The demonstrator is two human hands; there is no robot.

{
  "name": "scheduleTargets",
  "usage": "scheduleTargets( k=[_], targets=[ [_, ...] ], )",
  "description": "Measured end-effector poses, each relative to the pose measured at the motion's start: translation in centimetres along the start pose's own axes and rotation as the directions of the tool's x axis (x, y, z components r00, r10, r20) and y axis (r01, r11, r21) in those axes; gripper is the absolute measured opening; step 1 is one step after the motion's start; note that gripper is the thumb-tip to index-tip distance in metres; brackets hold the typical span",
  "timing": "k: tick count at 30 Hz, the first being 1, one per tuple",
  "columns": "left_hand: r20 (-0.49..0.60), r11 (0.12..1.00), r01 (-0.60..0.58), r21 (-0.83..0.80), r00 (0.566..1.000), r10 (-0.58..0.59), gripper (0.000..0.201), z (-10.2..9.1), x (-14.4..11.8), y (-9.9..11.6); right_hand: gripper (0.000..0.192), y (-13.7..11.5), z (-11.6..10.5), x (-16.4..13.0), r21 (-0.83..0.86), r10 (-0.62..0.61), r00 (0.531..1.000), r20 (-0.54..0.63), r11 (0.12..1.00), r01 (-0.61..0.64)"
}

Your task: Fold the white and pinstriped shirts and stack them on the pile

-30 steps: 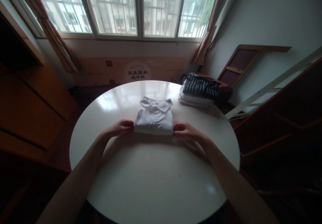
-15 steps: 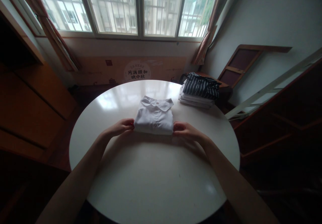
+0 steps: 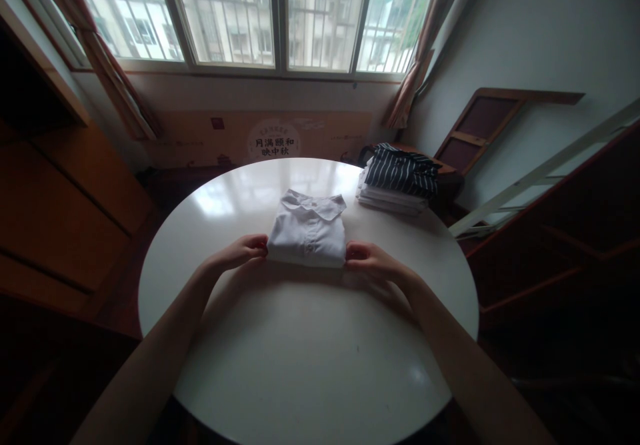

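A folded white shirt (image 3: 307,232) lies on the round white table (image 3: 300,352), its collar toward the window and its buttons facing up. At its near left corner, my left hand (image 3: 247,250) pinches the edge of the fabric. My right hand (image 3: 367,258) grips the near right corner in the same way, fingers closed. Some fingertips of both hands are hidden at the shirt's sides.
A stack of folded white clothes (image 3: 387,198), topped by a black-and-white striped shirt (image 3: 400,168), sits at the table's far right edge. Behind it is a wooden chair (image 3: 457,158). A long printed box (image 3: 200,138) stands below the window.
The view shifts very slightly. Both hands stay at the shirt's near corners, and the shirt keeps its place on the table.
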State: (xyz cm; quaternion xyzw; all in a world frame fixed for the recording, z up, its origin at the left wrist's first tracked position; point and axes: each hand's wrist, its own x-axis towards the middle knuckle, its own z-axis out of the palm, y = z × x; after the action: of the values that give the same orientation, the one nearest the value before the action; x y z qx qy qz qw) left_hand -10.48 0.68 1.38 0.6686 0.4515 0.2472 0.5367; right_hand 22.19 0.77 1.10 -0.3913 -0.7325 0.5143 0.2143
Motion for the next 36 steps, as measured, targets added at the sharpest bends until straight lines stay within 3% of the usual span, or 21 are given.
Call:
scheduleTargets(
  k=[24, 36],
  targets=[
    [0.013, 0.999, 0.006, -0.044, 1.000, -0.006, 0.015, -0.1, 0.1, -0.3, 0.024, 0.4, -0.1, 0.1, 0.032, -0.021, 0.999, 0.025, 0.999, 0.020],
    [0.014, 1.000, -0.007, 0.029, 1.000, 0.007, 0.017, 0.2, -0.6, 1.2, 0.025, 0.0, 0.0, 0.0, 0.083, 0.014, 1.000, 0.020, 0.996, -0.015]
  ],
)
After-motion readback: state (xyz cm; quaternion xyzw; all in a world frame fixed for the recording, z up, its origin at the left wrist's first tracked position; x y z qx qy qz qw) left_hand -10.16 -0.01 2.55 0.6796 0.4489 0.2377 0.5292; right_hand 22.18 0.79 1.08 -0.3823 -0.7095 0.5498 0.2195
